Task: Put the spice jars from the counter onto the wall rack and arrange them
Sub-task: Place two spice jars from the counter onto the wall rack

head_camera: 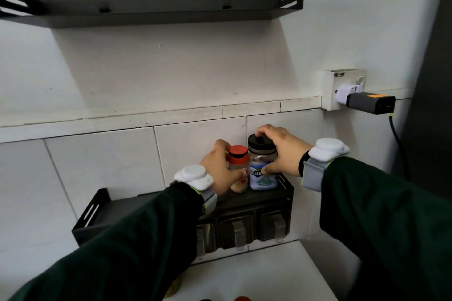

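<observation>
Two spice jars stand side by side at the right end of the lower black wall rack (97,210). The red-capped jar (238,157) is slim and holds pale powder; my left hand (220,168) wraps around it from the left. The larger black-lidded jar (262,166) has a blue label, and my right hand (281,151) grips it with fingers over the lid and the thumb on the label. An upper black rack (156,2) hangs empty on the wall above. A red lid (242,298) peeks in at the bottom edge on the counter.
A white socket box with a plugged-in grey adapter (367,102) and its cable sticks out of the wall to the right. Hooks (241,234) hang under the lower rack. The white counter (256,273) lies below. A dark tall surface borders the right side.
</observation>
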The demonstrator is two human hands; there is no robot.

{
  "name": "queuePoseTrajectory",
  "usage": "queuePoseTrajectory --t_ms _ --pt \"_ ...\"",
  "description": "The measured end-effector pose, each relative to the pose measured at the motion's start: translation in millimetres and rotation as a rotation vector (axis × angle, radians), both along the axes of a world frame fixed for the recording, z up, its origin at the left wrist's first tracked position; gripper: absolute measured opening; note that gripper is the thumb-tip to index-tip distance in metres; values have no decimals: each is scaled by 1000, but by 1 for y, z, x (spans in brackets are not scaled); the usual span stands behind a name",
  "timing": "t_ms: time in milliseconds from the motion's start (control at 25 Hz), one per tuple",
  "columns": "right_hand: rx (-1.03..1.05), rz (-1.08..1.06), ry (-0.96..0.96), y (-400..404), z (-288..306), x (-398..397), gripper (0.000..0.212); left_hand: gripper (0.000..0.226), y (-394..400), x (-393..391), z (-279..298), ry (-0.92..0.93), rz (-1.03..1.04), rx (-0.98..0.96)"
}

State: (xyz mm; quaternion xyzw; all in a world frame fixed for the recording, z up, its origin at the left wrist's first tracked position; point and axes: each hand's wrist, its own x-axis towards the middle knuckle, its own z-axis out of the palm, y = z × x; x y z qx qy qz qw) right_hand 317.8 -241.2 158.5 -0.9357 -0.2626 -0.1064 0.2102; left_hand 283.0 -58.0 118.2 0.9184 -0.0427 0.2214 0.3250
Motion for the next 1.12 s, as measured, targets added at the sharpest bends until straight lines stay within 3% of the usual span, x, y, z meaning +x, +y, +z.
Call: queuePoseTrajectory --t_ms 320,680,960,1120 --pt "-52 -5 -123 -5 -16 -5 85 54 -2 5 -15 40 80 -61" --pt "-98 -154 -182 1 -21 -33 87 65 5 -13 -17 119 84 48" --pt "-203 -160 -236 12 -26 -93 74 39 45 -116 -17 -77 131 347" --pt "-202 -72 -142 38 -48 -134 60 18 87 -177 -45 28 128 348"
